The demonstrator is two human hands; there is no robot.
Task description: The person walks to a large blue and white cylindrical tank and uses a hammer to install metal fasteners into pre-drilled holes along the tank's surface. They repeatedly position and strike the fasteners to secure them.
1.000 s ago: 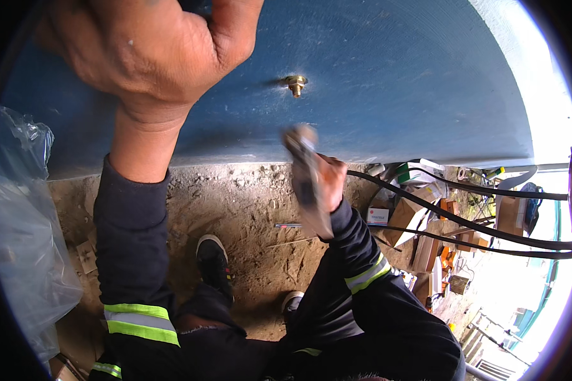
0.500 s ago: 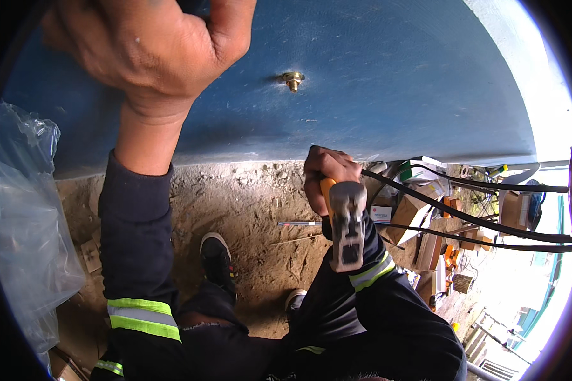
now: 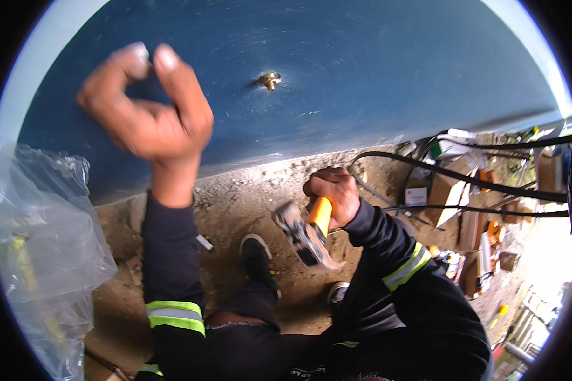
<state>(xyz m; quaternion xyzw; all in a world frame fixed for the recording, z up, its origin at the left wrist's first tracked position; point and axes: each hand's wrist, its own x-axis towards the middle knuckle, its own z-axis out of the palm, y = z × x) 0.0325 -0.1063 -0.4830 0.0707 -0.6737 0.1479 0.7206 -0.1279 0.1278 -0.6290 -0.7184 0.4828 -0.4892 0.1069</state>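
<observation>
My left hand (image 3: 149, 111) is lifted in front of the blue curved surface (image 3: 375, 70), left of a brass fitting (image 3: 271, 80). Its fingers are bent, with a gap between thumb and forefinger tips, and nothing shows between them. The fitting juts from the blue surface, and neither hand touches it. Lower down, my right hand (image 3: 335, 195) grips a claw hammer (image 3: 302, 236) by its yellow handle. The worn metal head hangs at the near left of that hand, above the ground.
Clear plastic sheeting (image 3: 51, 254) hangs at the left. Black cables (image 3: 464, 178) cross the right side above cardboard boxes (image 3: 450, 197), wood pieces and loose items. My shoe (image 3: 256, 254) stands on dirt ground (image 3: 222, 197) below the blue surface.
My left hand has drawn back and down from the top edge, and its thumb and forefinger now show. The hammer has turned, its head swinging left. The whole view has shifted.
</observation>
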